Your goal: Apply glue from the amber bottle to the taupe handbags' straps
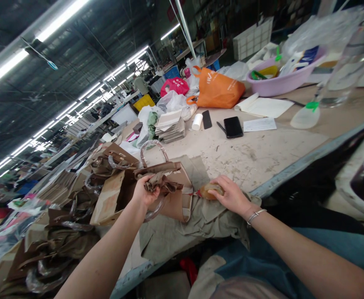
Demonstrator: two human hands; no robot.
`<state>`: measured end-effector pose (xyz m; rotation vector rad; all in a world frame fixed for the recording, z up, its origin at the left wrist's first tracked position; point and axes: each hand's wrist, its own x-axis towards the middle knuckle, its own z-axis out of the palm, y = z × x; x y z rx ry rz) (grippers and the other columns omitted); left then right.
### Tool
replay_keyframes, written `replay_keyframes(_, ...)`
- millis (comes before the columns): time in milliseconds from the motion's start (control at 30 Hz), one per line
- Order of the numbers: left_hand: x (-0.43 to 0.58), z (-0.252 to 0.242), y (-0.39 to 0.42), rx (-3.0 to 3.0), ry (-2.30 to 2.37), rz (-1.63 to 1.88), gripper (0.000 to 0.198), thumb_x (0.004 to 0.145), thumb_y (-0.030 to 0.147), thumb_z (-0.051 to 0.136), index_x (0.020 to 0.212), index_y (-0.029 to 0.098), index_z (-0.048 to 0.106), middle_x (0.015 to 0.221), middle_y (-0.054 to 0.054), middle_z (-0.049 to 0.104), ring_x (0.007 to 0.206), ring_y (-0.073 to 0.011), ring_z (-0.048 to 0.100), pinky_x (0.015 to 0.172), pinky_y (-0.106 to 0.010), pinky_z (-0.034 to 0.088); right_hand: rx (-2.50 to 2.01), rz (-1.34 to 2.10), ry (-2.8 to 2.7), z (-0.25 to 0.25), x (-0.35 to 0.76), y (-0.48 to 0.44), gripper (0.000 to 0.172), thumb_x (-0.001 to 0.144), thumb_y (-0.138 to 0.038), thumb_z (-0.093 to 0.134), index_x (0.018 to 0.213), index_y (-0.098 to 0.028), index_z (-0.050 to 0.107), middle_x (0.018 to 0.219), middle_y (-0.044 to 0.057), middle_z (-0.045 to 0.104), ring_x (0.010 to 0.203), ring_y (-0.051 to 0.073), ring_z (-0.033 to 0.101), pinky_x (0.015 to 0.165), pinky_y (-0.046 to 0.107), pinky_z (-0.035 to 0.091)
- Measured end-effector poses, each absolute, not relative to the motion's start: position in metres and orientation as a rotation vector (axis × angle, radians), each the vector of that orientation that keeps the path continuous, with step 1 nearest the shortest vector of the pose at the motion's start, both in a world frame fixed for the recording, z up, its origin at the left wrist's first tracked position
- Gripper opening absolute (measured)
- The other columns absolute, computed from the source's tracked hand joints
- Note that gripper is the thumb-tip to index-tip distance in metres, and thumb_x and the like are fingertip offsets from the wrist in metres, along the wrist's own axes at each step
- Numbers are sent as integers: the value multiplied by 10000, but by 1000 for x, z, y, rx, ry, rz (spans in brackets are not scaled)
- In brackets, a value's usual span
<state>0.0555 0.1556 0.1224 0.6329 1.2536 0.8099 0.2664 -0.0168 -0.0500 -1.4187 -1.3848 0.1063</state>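
Note:
My left hand point(143, 194) is closed on bunched brown lining fabric point(163, 182) at the mouth of a tan handbag point(173, 205). The bag lies on its side, with a plastic-wrapped handle point(153, 143) standing up behind it. My right hand point(230, 196) grips a squeeze bottle point(207, 192) of yellowish-brown liquid, probably glue. Its red tip points left at the bag's edge; I cannot tell whether they touch. A crumpled grey-green cloth point(163, 237) lies under the bag and the bottle.
Beside the bag stands an open cardboard box point(107, 197), with more brown bags point(60, 245) piled at left. Further back are stacked panels point(171, 128), an orange bag point(217, 89), a phone point(233, 127) and a purple basin point(281, 83). The table edge point(294, 155) runs diagonally at right.

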Motion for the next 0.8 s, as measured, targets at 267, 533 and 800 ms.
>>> replay_keyframes(267,56,124,155,667,1273,793,139,834,107,480,750,119,589,534,-37,638,408,-135,587,315,-177,439,-1390,75,-1376,-50,266,-16,150,923,-307,597,1032,-214,549,955,71,582,919,248,568,805,415,515)
replay_keyframes(533,56,126,151,646,1289,803,97,783,98,511,783,135,601,553,-39,638,418,-134,582,315,-176,432,-1390,62,-1354,-52,268,-15,140,925,-311,586,1029,-223,559,933,66,575,903,248,570,793,413,521)
replay_keyframes(800,55,122,154,660,1273,825,123,813,95,492,742,136,584,538,-22,631,390,-126,562,316,-186,435,-1430,-125,-1551,-49,270,-19,150,933,-229,546,1079,-213,576,1023,107,554,961,267,527,827,430,509)
